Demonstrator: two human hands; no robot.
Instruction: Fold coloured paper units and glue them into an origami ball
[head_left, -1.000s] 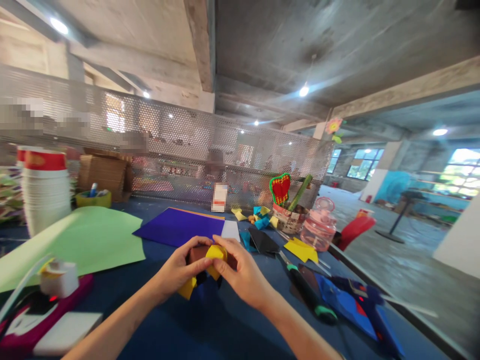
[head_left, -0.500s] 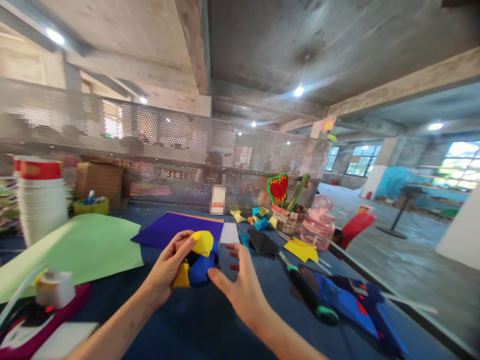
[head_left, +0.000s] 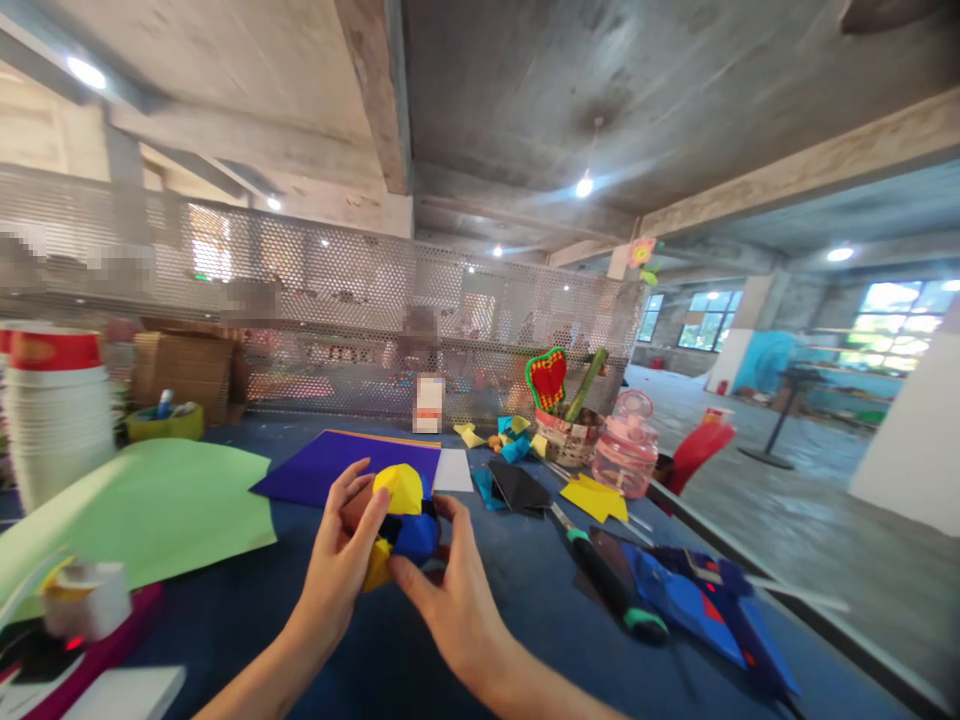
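Note:
Between my two hands is a folded paper ball (head_left: 411, 535) with blue, yellow and black faces, held above the dark blue tabletop. My left hand (head_left: 346, 530) grips it from the left, its thumb against the upper yellow face. My right hand (head_left: 454, 570) closes on it from the right, with the thumb at its lower front and the fingers behind, partly hidden. Just beyond the ball lies a stack of purple paper (head_left: 300, 467). A black folded paper piece (head_left: 519, 488) and a yellow paper piece (head_left: 595, 496) rest to the right of my hands.
Light green paper (head_left: 172, 510), a power strip (head_left: 112, 640) and stacked paper cups (head_left: 60, 420) stand left. At right lie a green-and-black-handled tool (head_left: 615, 585) and a blue glue gun (head_left: 739, 610). A woven basket (head_left: 570, 440) and pink bottle (head_left: 626, 455) stand before a perforated screen (head_left: 337, 300).
My right hand has come in from apart and taken hold of the paper ball's right side. My left hand has kept its grip. The view has shifted slightly.

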